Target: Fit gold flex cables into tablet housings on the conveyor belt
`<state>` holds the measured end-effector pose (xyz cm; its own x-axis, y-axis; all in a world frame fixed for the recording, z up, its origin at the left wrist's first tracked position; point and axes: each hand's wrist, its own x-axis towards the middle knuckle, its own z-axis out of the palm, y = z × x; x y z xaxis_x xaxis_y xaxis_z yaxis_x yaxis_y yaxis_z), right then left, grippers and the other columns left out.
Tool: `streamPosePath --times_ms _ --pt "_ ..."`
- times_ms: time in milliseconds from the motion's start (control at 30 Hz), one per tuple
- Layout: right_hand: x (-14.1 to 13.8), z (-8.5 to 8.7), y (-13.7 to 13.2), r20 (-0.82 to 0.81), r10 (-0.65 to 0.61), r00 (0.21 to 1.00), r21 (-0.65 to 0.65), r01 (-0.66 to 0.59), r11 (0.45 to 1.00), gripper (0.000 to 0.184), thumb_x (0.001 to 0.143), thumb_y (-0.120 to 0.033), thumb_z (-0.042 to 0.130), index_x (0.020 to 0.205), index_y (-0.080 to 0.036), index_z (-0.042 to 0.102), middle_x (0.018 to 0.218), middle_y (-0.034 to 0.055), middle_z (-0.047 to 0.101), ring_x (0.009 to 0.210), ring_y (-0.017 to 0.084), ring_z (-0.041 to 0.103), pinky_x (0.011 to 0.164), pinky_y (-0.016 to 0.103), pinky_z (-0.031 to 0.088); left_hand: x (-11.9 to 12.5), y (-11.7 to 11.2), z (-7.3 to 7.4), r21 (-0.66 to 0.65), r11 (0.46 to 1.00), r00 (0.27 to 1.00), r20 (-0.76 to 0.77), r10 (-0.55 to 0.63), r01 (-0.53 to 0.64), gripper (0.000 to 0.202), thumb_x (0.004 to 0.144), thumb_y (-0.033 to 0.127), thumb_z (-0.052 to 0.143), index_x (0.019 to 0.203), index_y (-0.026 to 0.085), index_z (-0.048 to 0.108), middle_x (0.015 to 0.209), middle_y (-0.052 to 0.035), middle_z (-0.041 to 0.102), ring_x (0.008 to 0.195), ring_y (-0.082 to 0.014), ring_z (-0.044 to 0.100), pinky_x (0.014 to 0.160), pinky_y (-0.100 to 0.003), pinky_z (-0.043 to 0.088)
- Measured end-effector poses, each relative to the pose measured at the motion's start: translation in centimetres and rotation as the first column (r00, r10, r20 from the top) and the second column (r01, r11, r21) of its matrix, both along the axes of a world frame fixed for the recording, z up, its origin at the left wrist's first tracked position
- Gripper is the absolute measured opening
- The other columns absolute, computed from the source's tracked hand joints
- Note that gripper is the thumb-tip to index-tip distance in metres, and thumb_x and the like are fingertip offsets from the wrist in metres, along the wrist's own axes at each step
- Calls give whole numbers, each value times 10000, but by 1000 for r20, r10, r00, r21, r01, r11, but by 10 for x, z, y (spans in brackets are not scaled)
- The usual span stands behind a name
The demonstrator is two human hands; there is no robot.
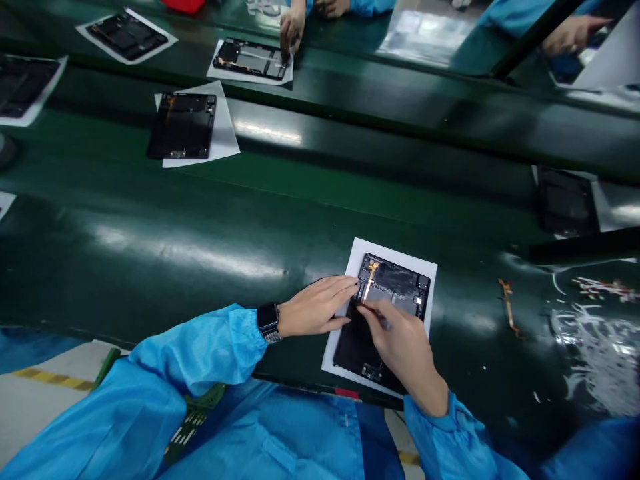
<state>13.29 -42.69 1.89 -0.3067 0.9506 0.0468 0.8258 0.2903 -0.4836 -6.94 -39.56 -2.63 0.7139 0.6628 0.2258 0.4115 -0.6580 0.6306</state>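
Left hand (pixel 316 308) is lying flat, bracing the opened tablet (pixel 383 320), while the right hand (pixel 403 343) beside it is pinching what's probably a small tool (pixel 379 318) against the orange flex cable (pixel 370 279).

Open tablet chassis (pixel 395 287): black, rectangular, back cover off, internals exposed. Lies flat on white paper sheet (pixel 431 293), long axis tilted slightly clockwise, at 6 o'clock of frame, near edge of green belt. Near end hidden under hands.

Orange flex cable (pixel 371 279): thin strip, runs from gold connector at chassis 11 o'clock corner down toward chassis centre, lying on grey shield plates.

Small dark tool (pixel 381 320): slim, partly hidden, tip close to lower end of flex cable; type cannot be told.
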Motion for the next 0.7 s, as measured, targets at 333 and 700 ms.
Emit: streamPosePath --times_ms 333,700 --pt "0 -6 -11 -141 -61 988 74 72 995 118 966 -268 531 965 -220 638 920 44 730 816 212 704 720 312 558 1 -1 -5 29 999 1000 -5 13 -13 586 915 303 604 1394 86 346 1454 -212 412 1394 -288 362 1149 -448 352" --pt "-26 1 3 264 93 960 7 -98 995 209 971 -156 402 938 -155 609 838 83 684 659 201 638 527 277 384 -1 2 0 -62 998 997 72 9 -5 645 913 299 617 1436 148 271 1426 -188 440 1384 -281 378 1132 -461 368"
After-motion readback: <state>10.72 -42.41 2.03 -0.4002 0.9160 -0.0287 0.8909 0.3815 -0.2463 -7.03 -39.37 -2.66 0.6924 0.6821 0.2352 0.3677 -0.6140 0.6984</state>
